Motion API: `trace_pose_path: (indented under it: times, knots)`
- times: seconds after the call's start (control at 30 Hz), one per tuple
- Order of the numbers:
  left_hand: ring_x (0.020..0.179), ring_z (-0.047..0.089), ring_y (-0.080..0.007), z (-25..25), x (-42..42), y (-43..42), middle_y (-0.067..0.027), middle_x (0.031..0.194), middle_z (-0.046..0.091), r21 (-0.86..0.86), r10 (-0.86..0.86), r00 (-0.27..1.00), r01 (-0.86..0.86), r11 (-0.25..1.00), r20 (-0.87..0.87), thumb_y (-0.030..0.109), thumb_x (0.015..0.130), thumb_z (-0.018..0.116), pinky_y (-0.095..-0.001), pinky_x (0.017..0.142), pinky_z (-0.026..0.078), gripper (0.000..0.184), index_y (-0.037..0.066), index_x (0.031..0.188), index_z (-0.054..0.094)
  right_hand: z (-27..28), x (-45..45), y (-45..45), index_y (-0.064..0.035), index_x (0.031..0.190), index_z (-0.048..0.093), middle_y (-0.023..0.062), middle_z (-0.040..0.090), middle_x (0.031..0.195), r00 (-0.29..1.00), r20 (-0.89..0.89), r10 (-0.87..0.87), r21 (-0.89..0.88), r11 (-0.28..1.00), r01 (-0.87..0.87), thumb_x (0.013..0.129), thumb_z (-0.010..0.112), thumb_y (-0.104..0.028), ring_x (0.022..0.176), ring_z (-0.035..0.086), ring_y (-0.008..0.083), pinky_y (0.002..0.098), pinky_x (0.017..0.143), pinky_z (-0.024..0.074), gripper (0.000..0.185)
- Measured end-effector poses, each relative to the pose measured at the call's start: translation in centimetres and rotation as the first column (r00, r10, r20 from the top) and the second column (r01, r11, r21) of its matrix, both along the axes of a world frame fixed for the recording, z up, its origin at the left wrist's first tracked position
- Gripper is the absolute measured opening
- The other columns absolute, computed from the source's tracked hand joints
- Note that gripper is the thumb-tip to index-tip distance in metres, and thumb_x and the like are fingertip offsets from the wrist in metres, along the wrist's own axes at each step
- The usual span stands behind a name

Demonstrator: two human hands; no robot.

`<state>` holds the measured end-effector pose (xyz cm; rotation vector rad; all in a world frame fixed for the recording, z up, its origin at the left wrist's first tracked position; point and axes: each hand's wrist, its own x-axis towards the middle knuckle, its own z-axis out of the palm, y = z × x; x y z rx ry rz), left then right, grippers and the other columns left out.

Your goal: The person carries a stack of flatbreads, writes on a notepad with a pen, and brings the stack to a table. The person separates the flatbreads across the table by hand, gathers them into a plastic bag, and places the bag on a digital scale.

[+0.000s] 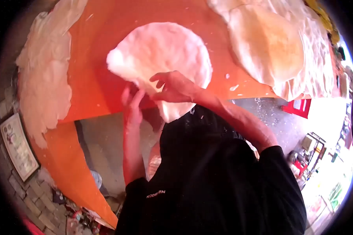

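A round, fluffy white sheet of soft wadding (164,47) lies on the orange tabletop, its lower end hanging past the front edge against my black shirt. My right hand (176,89) is over the lower part of the wadding; its fingers are bent, with a gap between the thumb and the upper fingers. At the wadding's lower left edge is my left hand (133,100). Motion blurs its fingers, and whether they grip the edge cannot be made out.
The orange table (94,51) carries a layered stack of pale sheets (262,43) at right and more white sheets draped at left (47,74). A red stool (300,107) stands beyond the front edge. A framed sign (19,147) leans by bricks at left.
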<state>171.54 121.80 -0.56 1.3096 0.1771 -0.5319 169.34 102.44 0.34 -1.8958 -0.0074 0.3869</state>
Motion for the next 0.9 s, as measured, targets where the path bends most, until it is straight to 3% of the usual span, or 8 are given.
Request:
trace_pose_path:
  times: [0.27,0.4,0.53,0.57,0.6,0.7,0.73,0.9]
  knots:
    - [0.099,0.056,-0.0165,-1.4,-0.7,1.7,-0.0084,0.107,0.060,0.173,0.085,0.986,-0.110,0.979,0.141,0.009,0.082,0.054,-0.0312,0.087,0.044,0.035,-0.002,0.115,0.055,-2.2,0.8,2.1,-0.0020,0.093,0.068,0.0162,0.066,0.073,0.987,-0.037,-0.157,-0.172,0.974,0.149,0.077,0.066,-0.018,0.069,0.065,0.0218,0.0339,0.064,0.0508,0.022]
    - [0.094,0.060,-0.0197,-2.8,-1.0,2.2,-0.0089,0.101,0.062,0.149,0.385,0.917,-0.368,0.918,-0.108,0.006,0.084,0.056,-0.0335,0.080,0.051,0.028,-0.001,0.112,0.056,-6.3,0.7,4.4,-0.0041,0.074,0.065,0.0150,0.061,0.067,0.885,0.453,0.111,-0.338,0.939,0.056,0.069,0.065,-0.010,0.063,0.061,0.0293,0.0382,0.062,0.0484,0.008]
    - [0.100,0.060,-0.0239,-4.6,-1.2,6.7,-0.0115,0.112,0.059,-0.057,0.304,0.917,-0.328,0.943,-0.257,0.001,0.083,0.058,-0.0381,0.085,0.052,0.041,0.000,0.123,0.048,-1.0,3.0,-2.7,-0.0035,0.074,0.065,0.0118,0.062,0.068,0.929,0.363,-0.066,-0.050,0.995,0.090,0.065,0.063,-0.004,0.064,0.061,0.0249,0.0367,0.063,0.0489,0.009]
    - [0.103,0.059,-0.0245,-6.4,-1.6,8.2,-0.0120,0.116,0.057,-0.092,0.336,0.906,-0.369,0.925,-0.257,0.002,0.083,0.059,-0.0382,0.087,0.051,0.044,0.001,0.125,0.047,0.4,4.2,-6.3,-0.0035,0.077,0.066,0.0091,0.066,0.077,0.934,0.354,0.045,-0.212,0.977,0.034,0.069,0.063,-0.003,0.070,0.063,0.0196,0.0341,0.064,0.0498,0.009]
    - [0.107,0.057,-0.0250,-7.4,-1.8,9.0,-0.0125,0.119,0.056,-0.125,0.367,0.893,-0.408,0.904,-0.259,0.003,0.083,0.060,-0.0383,0.089,0.050,0.047,0.001,0.127,0.046,5.3,4.7,-9.0,-0.0026,0.082,0.067,0.0078,0.067,0.081,0.986,-0.068,-0.155,0.019,0.988,0.156,0.075,0.064,-0.007,0.074,0.064,0.0163,0.0312,0.066,0.0504,0.009]
    - [0.115,0.053,-0.0257,-7.4,-1.8,9.3,-0.0126,0.126,0.053,-0.243,0.253,0.938,-0.310,0.919,-0.238,0.002,0.082,0.060,-0.0381,0.094,0.047,0.053,0.002,0.132,0.043,9.0,7.8,-18.5,-0.0024,0.090,0.070,0.0064,0.066,0.068,0.928,0.318,-0.193,-0.116,0.964,0.240,0.081,0.064,-0.013,0.064,0.060,0.0094,0.0300,0.059,0.0505,0.015]
    - [0.115,0.053,-0.0257,-8.0,-1.8,9.1,-0.0126,0.126,0.053,-0.254,0.253,0.939,-0.309,0.916,-0.232,0.002,0.082,0.060,-0.0381,0.094,0.047,0.053,0.002,0.132,0.043,11.9,9.1,-21.6,-0.0041,0.100,0.068,0.0077,0.069,0.083,0.914,0.404,-0.041,-0.404,0.888,0.218,0.083,0.063,-0.021,0.075,0.064,0.0143,0.0339,0.069,0.0511,0.024]
    - [0.117,0.052,-0.0285,-9.2,-1.2,7.9,-0.0125,0.129,0.053,-0.080,0.371,0.909,-0.391,0.917,-0.189,0.008,0.079,0.057,-0.0413,0.100,0.042,0.055,0.003,0.133,0.045,23.4,15.8,-33.0,-0.0020,0.079,0.063,0.0067,0.061,0.067,0.729,0.683,-0.049,-0.334,0.867,0.370,0.083,0.061,-0.016,0.059,0.058,0.0156,0.0310,0.054,0.0479,0.015]
